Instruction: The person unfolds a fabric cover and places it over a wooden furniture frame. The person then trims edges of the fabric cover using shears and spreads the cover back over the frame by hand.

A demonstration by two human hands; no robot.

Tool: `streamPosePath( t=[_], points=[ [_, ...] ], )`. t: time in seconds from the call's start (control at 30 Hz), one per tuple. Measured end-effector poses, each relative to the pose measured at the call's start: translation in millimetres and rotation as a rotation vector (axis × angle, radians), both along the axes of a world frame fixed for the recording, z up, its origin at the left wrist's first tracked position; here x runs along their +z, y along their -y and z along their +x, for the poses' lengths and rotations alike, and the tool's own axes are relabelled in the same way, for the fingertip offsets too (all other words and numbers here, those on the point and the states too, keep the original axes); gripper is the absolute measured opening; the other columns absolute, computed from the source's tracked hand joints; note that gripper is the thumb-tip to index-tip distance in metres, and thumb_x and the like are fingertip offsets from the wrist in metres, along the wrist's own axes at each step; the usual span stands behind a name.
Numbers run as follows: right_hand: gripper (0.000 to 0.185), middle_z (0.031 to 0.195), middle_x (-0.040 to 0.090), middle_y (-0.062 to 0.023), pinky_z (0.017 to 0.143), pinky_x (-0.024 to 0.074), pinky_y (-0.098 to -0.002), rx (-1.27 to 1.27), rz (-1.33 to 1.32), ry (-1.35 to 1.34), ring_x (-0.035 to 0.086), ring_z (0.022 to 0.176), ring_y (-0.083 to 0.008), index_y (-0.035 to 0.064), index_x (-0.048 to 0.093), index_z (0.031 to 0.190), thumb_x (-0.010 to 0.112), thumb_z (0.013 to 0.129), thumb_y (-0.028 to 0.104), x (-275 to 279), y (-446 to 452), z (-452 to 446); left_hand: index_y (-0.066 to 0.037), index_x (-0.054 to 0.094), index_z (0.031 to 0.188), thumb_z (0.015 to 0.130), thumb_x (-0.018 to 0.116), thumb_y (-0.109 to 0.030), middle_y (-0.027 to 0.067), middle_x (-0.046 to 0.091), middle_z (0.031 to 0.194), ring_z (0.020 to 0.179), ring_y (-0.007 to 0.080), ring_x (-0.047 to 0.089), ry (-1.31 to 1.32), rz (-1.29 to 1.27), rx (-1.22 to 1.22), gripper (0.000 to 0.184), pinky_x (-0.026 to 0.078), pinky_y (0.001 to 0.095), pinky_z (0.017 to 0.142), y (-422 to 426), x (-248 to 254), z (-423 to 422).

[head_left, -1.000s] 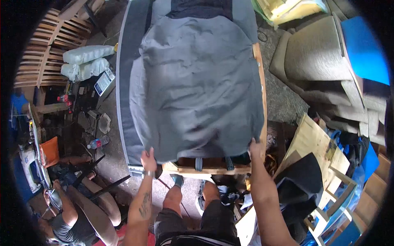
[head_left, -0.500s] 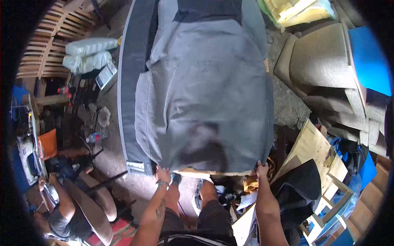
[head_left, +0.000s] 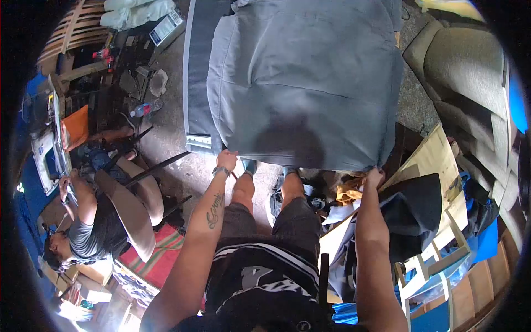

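Observation:
A large grey fabric cover (head_left: 315, 72) lies spread over a frame in front of me. My left hand (head_left: 227, 160) is closed on the near left corner of the fabric. At the near right corner, my right hand (head_left: 374, 178) pinches the same cloth. The near edge is stretched between both hands. Beneath the fabric's left side shows a dark panel (head_left: 199, 77) with a light border. The wooden frame is mostly hidden under the cloth.
A co-worker (head_left: 91, 227) sits at a sewing machine (head_left: 44, 155) on the left. A beige upholstered sofa (head_left: 464, 66) stands at the right, with plywood (head_left: 428, 160) and black fabric (head_left: 415, 210) nearer me. A bottle (head_left: 145, 108) lies on the floor.
Both hands have pulled the fabric's near edge toward me and slightly right in the view. The cloth now covers the frame's near wooden rail and looks flatter. My view has tilted downward.

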State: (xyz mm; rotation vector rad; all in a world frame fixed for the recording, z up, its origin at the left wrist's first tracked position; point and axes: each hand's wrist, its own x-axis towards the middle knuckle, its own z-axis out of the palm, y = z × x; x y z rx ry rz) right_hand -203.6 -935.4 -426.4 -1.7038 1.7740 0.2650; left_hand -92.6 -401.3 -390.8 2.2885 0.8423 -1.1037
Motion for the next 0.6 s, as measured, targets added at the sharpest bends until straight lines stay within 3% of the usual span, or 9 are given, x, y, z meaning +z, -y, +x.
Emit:
streamPosePath(
  t=[0.03,0.1,0.2,0.27,0.3,0.33,0.4,0.5,0.6],
  points=[
    [0.052,0.120,0.052,-0.0162,0.085,0.0412,-0.0382,0.028,-0.091,-0.114,0.054,0.103,-0.0308,0.0021,0.037,0.129,0.055,0.086,0.026,31.9,-8.9,18.1,0.002,0.061,0.083,0.075,0.063,-0.041,0.0220,0.063,0.076,0.079,0.0359,0.061,-0.024,0.014,-0.024,0.043,0.047,0.0414,0.073,-2.1,-0.8,3.3],
    [0.047,0.120,0.052,-0.0157,0.083,0.0422,-0.0390,-0.058,-0.033,-0.062,0.054,0.101,-0.0305,0.0030,0.042,0.125,0.054,0.087,0.027,35.0,-11.1,18.2,0.002,0.060,0.084,0.073,0.066,-0.042,0.0217,0.063,0.076,0.079,0.0345,0.061,-0.086,-0.010,-0.091,0.046,0.046,0.0411,0.071,-11.2,-14.2,3.4],
    [0.046,0.120,0.052,-0.0158,0.081,0.0433,-0.0391,-0.189,0.123,0.002,0.054,0.100,-0.0292,0.0034,0.045,0.123,0.055,0.087,0.029,30.1,-13.3,19.0,0.001,0.060,0.092,0.075,0.064,-0.040,0.0169,0.064,0.083,0.081,0.0286,0.061,-0.059,-0.138,0.004,0.045,0.047,0.0390,0.070,-5.9,-28.8,-8.0],
    [0.051,0.120,0.051,-0.0168,0.080,0.0435,-0.0378,-0.309,0.306,0.021,0.054,0.099,-0.0271,0.0022,0.041,0.125,0.058,0.086,0.030,23.0,-5.8,17.9,-0.002,0.059,0.096,0.080,0.058,-0.038,0.0088,0.062,0.092,0.087,0.0216,0.058,0.082,-0.423,0.493,0.039,0.047,0.0373,0.068,18.5,-1.9,4.9],
    [0.055,0.114,0.053,-0.0171,0.081,0.0429,-0.0362,-0.202,0.258,0.260,0.055,0.095,-0.0257,-0.0001,0.040,0.123,0.063,0.083,0.030,-2.5,-0.2,-1.8,-0.006,0.057,0.099,0.084,0.052,-0.035,0.0024,0.058,0.099,0.092,0.0167,0.055,0.217,-0.542,0.819,0.033,0.046,0.0355,0.067,24.4,-6.4,4.4],
    [0.054,0.112,0.053,-0.0164,0.081,0.0426,-0.0355,-0.150,0.169,0.241,0.055,0.094,-0.0253,-0.0008,0.041,0.121,0.063,0.083,0.030,3.9,-11.4,3.9,-0.008,0.055,0.107,0.083,0.049,-0.039,0.0028,0.056,0.107,0.094,0.0161,0.054,0.253,-0.512,0.968,0.040,0.047,0.0376,0.067,26.9,-12.0,5.9],
    [0.052,0.109,0.054,-0.0150,0.082,0.0420,-0.0342,-0.035,-0.014,0.200,0.054,0.093,-0.0244,-0.0023,0.043,0.117,0.065,0.082,0.029,20.6,-36.3,13.1,-0.009,0.050,0.119,0.081,0.047,-0.045,0.0064,0.053,0.116,0.101,0.0217,0.053,0.275,-0.646,1.270,0.052,0.045,0.0442,0.080,33.9,-16.2,13.4],
    [0.057,0.109,0.052,-0.0164,0.081,0.0412,-0.0346,0.211,0.013,0.110,0.053,0.092,-0.0247,-0.0026,0.040,0.118,0.066,0.080,0.032,10.4,-50.9,1.6,-0.009,0.046,0.124,0.080,0.045,-0.049,0.0104,0.051,0.123,0.111,0.0288,0.048,0.501,-1.152,1.651,0.059,0.036,0.0491,0.094,63.9,19.1,40.5],
    [0.061,0.106,0.052,-0.0167,0.080,0.0413,-0.0341,0.233,0.069,0.112,0.052,0.090,-0.0254,-0.0022,0.039,0.118,0.066,0.079,0.036,-15.4,-63.4,-19.2,-0.009,0.046,0.123,0.081,0.043,-0.049,0.0126,0.049,0.126,0.117,0.0335,0.042,0.497,-1.157,1.825,0.058,0.028,0.0502,0.101,80.8,53.8,65.9]
  ],
)
